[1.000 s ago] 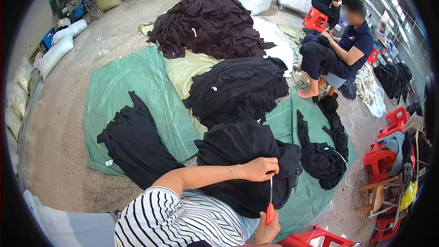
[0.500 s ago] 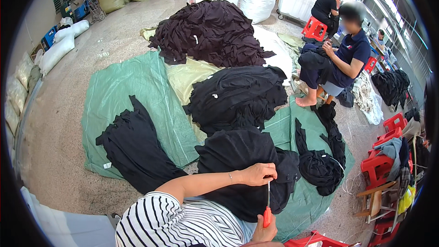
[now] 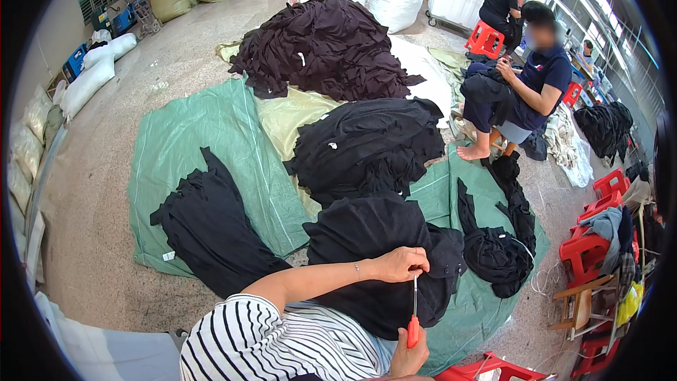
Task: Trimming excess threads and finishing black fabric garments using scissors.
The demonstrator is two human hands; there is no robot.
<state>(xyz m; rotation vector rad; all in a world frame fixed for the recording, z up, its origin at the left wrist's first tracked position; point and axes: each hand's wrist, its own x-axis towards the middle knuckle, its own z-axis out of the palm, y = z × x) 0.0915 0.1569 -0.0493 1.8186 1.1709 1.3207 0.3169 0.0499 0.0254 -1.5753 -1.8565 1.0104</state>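
Note:
Across my lap lies a black garment (image 3: 370, 240) with a few dark buttons on its right part. My left hand (image 3: 402, 264) is closed in a pinch over this cloth, its fingertips just above the tip of a slim tool. That tool (image 3: 413, 331) has an orange-red handle and a thin metal shaft pointing up and away from me. Around the handle, low in the view, my right hand (image 3: 409, 356) is closed. The exact spot where tip, fingers and cloth meet is too small to make out.
A black garment (image 3: 215, 222) lies left on a green sheet (image 3: 190, 123). Ahead are a black clothes pile (image 3: 367, 144) and a dark brown pile (image 3: 324, 49). At right a seated person (image 3: 536, 85) handles dark cloth. Red stools (image 3: 584, 257) stand far right.
Both my hands stay almost in place, with the tool still at the left fingertips. The view has shifted slightly. The seated person at right has lifted their head a little.

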